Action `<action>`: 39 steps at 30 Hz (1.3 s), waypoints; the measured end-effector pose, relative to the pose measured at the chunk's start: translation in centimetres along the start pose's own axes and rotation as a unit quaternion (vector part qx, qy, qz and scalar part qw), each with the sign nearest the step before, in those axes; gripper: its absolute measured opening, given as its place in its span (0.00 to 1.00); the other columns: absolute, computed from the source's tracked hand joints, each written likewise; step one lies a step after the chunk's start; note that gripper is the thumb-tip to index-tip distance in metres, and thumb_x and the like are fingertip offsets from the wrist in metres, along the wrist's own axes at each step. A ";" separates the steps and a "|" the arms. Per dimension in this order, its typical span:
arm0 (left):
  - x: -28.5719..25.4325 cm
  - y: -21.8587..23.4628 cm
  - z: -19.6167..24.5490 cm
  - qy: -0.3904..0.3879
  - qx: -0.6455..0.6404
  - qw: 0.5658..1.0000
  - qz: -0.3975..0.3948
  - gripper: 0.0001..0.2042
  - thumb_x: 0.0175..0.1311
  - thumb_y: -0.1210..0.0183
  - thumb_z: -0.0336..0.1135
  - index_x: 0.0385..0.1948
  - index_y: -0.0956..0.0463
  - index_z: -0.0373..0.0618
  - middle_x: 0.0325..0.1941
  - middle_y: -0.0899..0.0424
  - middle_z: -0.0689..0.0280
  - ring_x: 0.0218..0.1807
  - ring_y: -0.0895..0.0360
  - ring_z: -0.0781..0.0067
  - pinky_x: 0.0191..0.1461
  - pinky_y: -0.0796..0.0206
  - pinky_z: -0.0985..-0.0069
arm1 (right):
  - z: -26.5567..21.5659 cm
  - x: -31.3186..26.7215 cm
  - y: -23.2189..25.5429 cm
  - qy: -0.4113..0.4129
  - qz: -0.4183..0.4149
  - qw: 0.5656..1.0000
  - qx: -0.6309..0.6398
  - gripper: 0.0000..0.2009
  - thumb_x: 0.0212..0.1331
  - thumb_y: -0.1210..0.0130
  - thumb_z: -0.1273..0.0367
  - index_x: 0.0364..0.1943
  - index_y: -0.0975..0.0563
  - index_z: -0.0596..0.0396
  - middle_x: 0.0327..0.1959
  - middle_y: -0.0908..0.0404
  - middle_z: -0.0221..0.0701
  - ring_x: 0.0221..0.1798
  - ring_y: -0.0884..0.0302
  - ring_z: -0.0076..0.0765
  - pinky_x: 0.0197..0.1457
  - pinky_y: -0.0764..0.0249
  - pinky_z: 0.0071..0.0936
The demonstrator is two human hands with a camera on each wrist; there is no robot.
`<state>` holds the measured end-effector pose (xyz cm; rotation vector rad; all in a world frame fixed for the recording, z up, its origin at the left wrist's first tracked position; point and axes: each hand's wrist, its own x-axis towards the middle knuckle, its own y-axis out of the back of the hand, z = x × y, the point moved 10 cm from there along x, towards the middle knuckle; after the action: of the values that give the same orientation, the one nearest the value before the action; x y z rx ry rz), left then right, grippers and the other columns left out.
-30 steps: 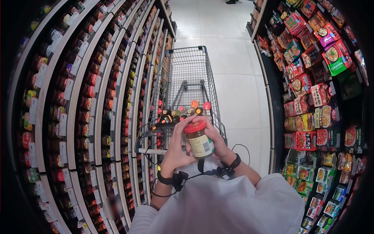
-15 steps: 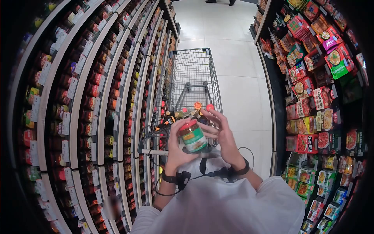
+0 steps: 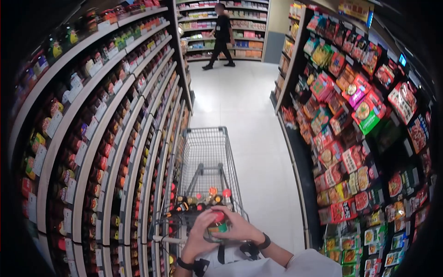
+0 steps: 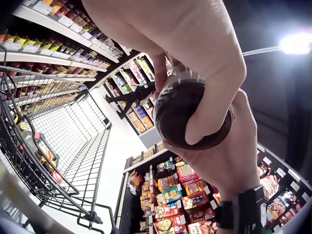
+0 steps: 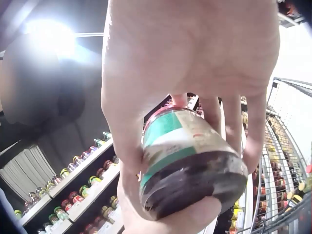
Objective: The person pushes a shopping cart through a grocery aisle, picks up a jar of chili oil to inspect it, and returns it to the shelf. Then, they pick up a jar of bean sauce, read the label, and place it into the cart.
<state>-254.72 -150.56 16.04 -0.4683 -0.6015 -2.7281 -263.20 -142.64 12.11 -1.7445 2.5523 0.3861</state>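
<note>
A glass jar with a red lid and a green-and-cream label (image 3: 218,227) is held between both hands in front of the body. My left hand (image 3: 198,236) grips it from the left; in the left wrist view its thumb lies across the jar's dark base (image 4: 178,109). From the right, my right hand (image 3: 241,227) wraps its fingers round the jar. In the right wrist view those fingers reach along the far side of the jar (image 5: 195,168), which is tilted with its base toward the camera. The hands hide much of the label.
A wire shopping cart (image 3: 203,161) stands ahead, with several bottles (image 3: 226,197) at its near end. Shelves of jars (image 3: 99,152) line the left side; packaged foods (image 3: 364,111) fill the right. A person in black (image 3: 222,34) walks across the aisle's far end.
The head view has tilted up, bringing the far shelves and walking person into sight. My right hand, its fingers spread half a second ago, now closes round the jar, which has been turned.
</note>
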 end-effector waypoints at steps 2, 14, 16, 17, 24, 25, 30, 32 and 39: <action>0.0 0.2 -0.3 0.003 -0.031 0.999 0.008 0.46 0.34 0.23 0.25 0.65 0.32 0.47 0.68 0.29 0.55 0.73 0.34 0.48 0.74 0.38 0.57 | 0.3 0.6 0.6 -0.040 -0.006 0.999 0.002 0.44 0.50 0.25 0.62 0.72 0.39 0.50 0.64 0.28 0.40 0.65 0.27 0.37 0.65 0.27 0.33; -7.6 5.7 -13.8 0.222 -0.291 0.917 0.156 0.39 0.52 0.24 0.36 0.66 0.36 0.35 0.59 0.22 0.58 0.61 0.24 0.70 0.62 0.29 0.69 | -3.9 9.1 -5.4 0.112 0.016 0.972 -0.205 0.34 0.53 0.28 0.57 0.62 0.30 0.55 0.53 0.27 0.40 0.57 0.25 0.43 0.60 0.29 0.35; -9.7 6.6 -16.1 0.246 -0.358 0.885 0.170 0.33 0.56 0.28 0.36 0.62 0.32 0.33 0.55 0.20 0.61 0.58 0.24 0.73 0.62 0.31 0.71 | -4.8 10.7 -7.2 0.157 -0.100 0.961 -0.205 0.33 0.54 0.29 0.55 0.60 0.28 0.54 0.52 0.28 0.40 0.57 0.26 0.46 0.57 0.28 0.36; -10.2 6.7 -16.8 0.231 -0.361 0.888 0.166 0.28 0.60 0.32 0.36 0.60 0.30 0.32 0.55 0.21 0.63 0.57 0.24 0.74 0.63 0.33 0.74 | -4.9 11.7 -7.6 0.171 -0.164 0.941 -0.242 0.33 0.53 0.29 0.54 0.60 0.28 0.53 0.52 0.28 0.40 0.54 0.24 0.47 0.54 0.27 0.37; -9.4 5.0 -18.1 0.288 -0.302 0.907 0.065 0.25 0.67 0.36 0.34 0.63 0.31 0.38 0.52 0.17 0.60 0.49 0.18 0.72 0.49 0.27 0.74 | -8.6 20.0 -5.9 0.172 -0.312 0.814 -0.458 0.31 0.36 0.25 0.45 0.39 0.22 0.51 0.35 0.19 0.38 0.39 0.18 0.52 0.41 0.22 0.45; -10.6 5.5 -19.5 0.307 -0.184 0.932 0.052 0.21 0.65 0.35 0.35 0.57 0.26 0.39 0.48 0.16 0.59 0.45 0.17 0.68 0.46 0.27 0.73 | -7.6 22.7 -4.3 0.164 -0.305 0.806 -0.480 0.30 0.36 0.24 0.46 0.37 0.22 0.52 0.33 0.17 0.38 0.37 0.17 0.51 0.40 0.21 0.45; -15.5 6.4 -25.0 0.340 0.184 0.922 0.003 0.15 0.65 0.37 0.41 0.22 0.25 0.43 0.23 0.21 0.61 0.29 0.22 0.56 0.38 0.32 0.60 | 4.4 37.2 2.9 0.033 -0.287 0.756 -0.588 0.25 0.37 0.26 0.51 0.36 0.18 0.53 0.32 0.12 0.35 0.37 0.14 0.43 0.42 0.18 0.37; -14.9 6.3 -24.8 0.308 0.232 0.922 0.033 0.19 0.64 0.38 0.41 0.15 0.32 0.48 0.17 0.28 0.65 0.24 0.27 0.57 0.34 0.39 0.61 | 13.5 42.0 5.5 -0.050 -0.277 0.743 -0.608 0.26 0.37 0.26 0.49 0.37 0.16 0.51 0.33 0.12 0.35 0.38 0.13 0.43 0.43 0.17 0.36; -14.9 5.8 -26.0 0.329 0.305 0.893 0.049 0.19 0.59 0.37 0.36 0.10 0.36 0.52 0.13 0.30 0.67 0.19 0.30 0.57 0.25 0.44 0.60 | 34.7 45.7 5.8 -0.154 -0.168 0.780 -0.583 0.31 0.35 0.27 0.48 0.47 0.19 0.42 0.41 0.13 0.36 0.47 0.14 0.44 0.46 0.17 0.41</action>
<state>-245.66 -163.90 -9.88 0.5397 -1.1099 -2.2054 -289.67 -174.90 -27.75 -1.9882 1.6615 2.3241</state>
